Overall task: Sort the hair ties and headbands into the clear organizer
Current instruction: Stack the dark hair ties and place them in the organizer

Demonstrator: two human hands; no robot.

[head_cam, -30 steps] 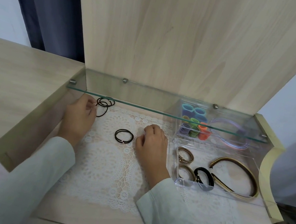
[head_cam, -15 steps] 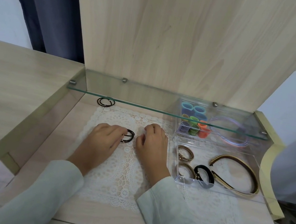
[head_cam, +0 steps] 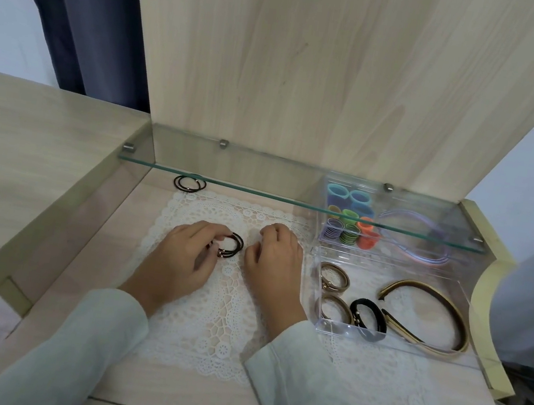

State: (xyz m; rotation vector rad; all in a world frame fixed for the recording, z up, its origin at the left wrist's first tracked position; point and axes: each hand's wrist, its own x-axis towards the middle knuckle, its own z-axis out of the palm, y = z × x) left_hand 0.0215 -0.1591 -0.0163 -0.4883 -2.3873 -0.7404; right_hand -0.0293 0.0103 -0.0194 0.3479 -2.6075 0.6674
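- Black hair ties (head_cam: 234, 246), a small bundle on the lace mat (head_cam: 222, 327), are pinched at their left edge by the curled fingers (head_cam: 216, 231) of the left hand (head_cam: 181, 259).
- The right hand (head_cam: 275, 266) rests just beside them on the mat, loosely curled and holding nothing.
- A second black bundle (head_cam: 189, 183) lies well back under the glass shelf (head_cam: 262, 180), untouched.
- To the right, the clear organizer (head_cam: 336, 329) already holds brown ties (head_cam: 334, 275), a thick black tie (head_cam: 368, 318) and a gold headband (head_cam: 425, 316) in front, with coloured ties (head_cam: 349, 223) and a lilac headband (head_cam: 426, 241) behind.
- I judge the sorting mostly done: only the two black bundles are left outside.
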